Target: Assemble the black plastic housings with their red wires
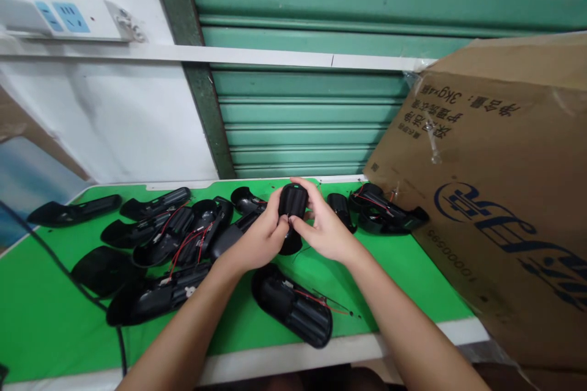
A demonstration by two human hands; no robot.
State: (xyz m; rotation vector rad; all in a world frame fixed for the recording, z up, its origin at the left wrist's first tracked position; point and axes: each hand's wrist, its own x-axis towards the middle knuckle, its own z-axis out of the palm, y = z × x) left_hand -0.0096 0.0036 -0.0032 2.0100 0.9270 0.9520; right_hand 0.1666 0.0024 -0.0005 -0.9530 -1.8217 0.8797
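Observation:
Both of my hands grip one black plastic housing (293, 200) above the green tabletop. My left hand (266, 229) wraps its left side, and my right hand (323, 226) holds the right side with fingers curled behind the top. The two thumbs press together at its lower part; what lies under them is hidden. Below the hands, near the front edge, rests an open black shell (293, 305) with red and black wires. Left of my left hand lies a group of similar shells (172, 235), several with red wires. A dark ribbed piece (340, 211) sits right of my right hand.
More wired shells (389, 214) lie at the right against a large cardboard box (499, 195). A black cable (59, 263) crosses the left side of the green table (27, 317). Behind stand a green shutter (298, 98) and a wall with a power strip (73, 18).

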